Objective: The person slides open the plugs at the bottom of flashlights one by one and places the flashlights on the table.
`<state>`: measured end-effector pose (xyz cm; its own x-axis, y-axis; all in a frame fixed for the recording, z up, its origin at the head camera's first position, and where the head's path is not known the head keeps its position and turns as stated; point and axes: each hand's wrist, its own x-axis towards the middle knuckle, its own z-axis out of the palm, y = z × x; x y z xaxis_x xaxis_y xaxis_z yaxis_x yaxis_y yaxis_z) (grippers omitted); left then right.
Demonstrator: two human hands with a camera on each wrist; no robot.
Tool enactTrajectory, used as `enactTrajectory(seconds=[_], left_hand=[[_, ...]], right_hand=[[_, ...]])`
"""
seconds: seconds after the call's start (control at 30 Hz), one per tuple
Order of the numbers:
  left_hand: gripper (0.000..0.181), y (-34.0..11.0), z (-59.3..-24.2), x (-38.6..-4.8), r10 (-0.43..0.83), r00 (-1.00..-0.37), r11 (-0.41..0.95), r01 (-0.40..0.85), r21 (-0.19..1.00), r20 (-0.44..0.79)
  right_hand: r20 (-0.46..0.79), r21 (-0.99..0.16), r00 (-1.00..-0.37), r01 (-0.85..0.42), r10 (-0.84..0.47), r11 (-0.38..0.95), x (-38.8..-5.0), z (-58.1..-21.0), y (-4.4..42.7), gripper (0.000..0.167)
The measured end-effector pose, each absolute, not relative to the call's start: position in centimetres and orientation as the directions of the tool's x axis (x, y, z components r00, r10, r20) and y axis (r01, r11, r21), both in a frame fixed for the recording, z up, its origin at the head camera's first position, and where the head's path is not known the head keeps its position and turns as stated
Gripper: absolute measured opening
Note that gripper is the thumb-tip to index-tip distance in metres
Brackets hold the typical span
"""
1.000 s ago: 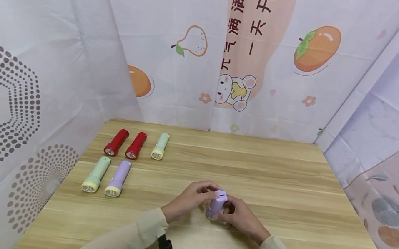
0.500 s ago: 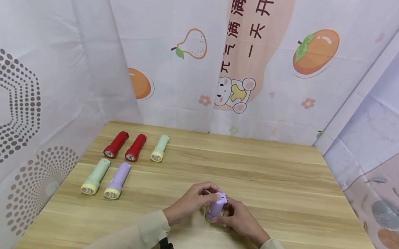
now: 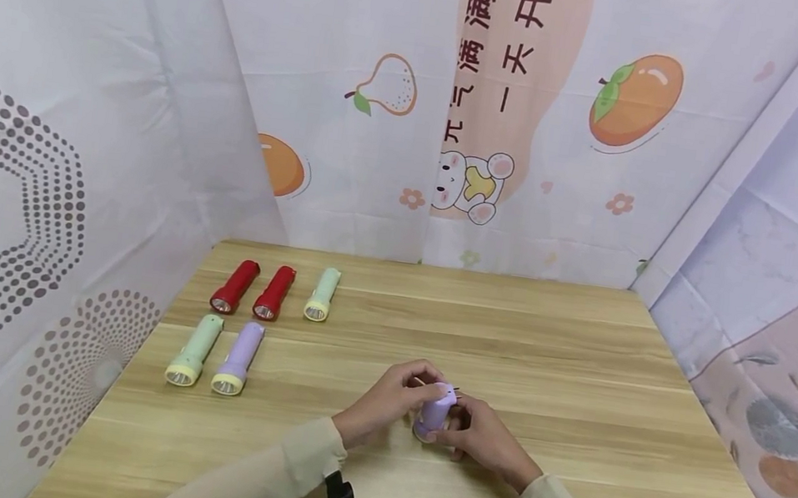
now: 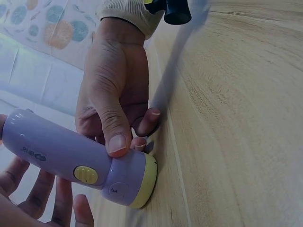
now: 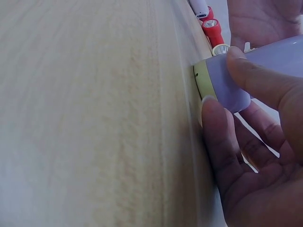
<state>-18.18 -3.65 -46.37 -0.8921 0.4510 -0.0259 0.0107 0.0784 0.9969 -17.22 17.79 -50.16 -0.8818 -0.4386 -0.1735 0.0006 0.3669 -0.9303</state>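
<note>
Held flashlight (image 3: 435,415) slightly turned, five flashlights (image 3: 242,350) leftward

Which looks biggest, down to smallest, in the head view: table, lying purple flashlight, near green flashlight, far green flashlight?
Table
Lying purple flashlight and near green flashlight: too alike to rank
Far green flashlight, farther from the camera

Plastic flashlight (image 4: 71,149) (smooth, glossy), wood-grained tabletop (image 3: 579,378), cloth sleeve (image 3: 256,472)

The head view is evenly bright, both wrist views dimmer.
</note>
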Motion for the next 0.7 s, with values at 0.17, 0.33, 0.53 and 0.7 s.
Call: enactTrajectory(seconds=[0.17, 0.33, 0.53, 0.7], left_hand=[[0.021, -3.37, -46.25, -18.26, 0.443, -0.896, 0.086, 0.012, 0.996, -0.027], [0.021, -2.90, -46.14, -18.39, 0.435, -0.900, 0.090, 0.022, 0.996, -0.020], [0.018, -2.74, -46.02, -18.18, 0.413, -0.910, 0.108, 0.018, 0.994, -0.029], [0.018, -2.79, -46.11, -18.15, 0.400, -0.916, 0.124, 0.031, 0.992, -0.021]], right_hand=[[-0.183, -0.929, -0.879, 0.008, -0.440, 0.371, -17.27, -50.01, 17.92, 0.046], [-0.174, -0.929, -0.878, -0.004, -0.446, 0.370, -17.30, -49.79, 17.99, 0.042], [-0.171, -0.932, -0.868, -0.011, -0.466, 0.363, -17.26, -49.76, 17.90, 0.040], [-0.168, -0.933, -0.871, -0.012, -0.463, 0.361, -17.17, -49.74, 17.78, 0.041]])
